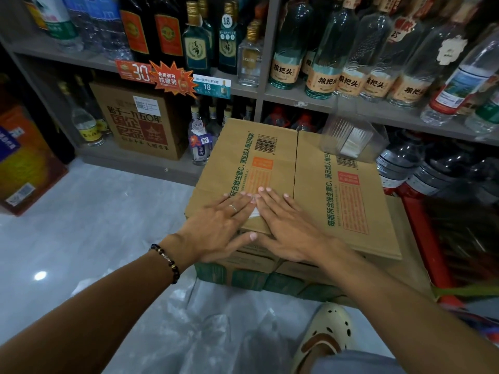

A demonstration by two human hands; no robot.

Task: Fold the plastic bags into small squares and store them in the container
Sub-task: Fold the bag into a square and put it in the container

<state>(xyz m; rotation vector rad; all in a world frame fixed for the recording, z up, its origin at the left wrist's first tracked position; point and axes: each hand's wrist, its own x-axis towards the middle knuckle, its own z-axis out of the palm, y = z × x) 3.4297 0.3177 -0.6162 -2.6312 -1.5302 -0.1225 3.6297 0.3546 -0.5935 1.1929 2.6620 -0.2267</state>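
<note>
Both hands lie flat, fingers straight, on the cardboard carton (272, 168); the left hand (216, 228) and right hand (286, 222) press side by side on a small folded plastic bag (254, 211), only a white sliver showing between them, gripping nothing; the clear plastic container (351, 136) sits at about 1 o'clock from the hands, at the carton's far right corner, nearer the right hand; more loose plastic bags (210, 327) lie on the floor at 6 o'clock.

dark beaded bracelet (165, 259), thin ring (232, 207), cream perforated clog (325, 334)
</note>
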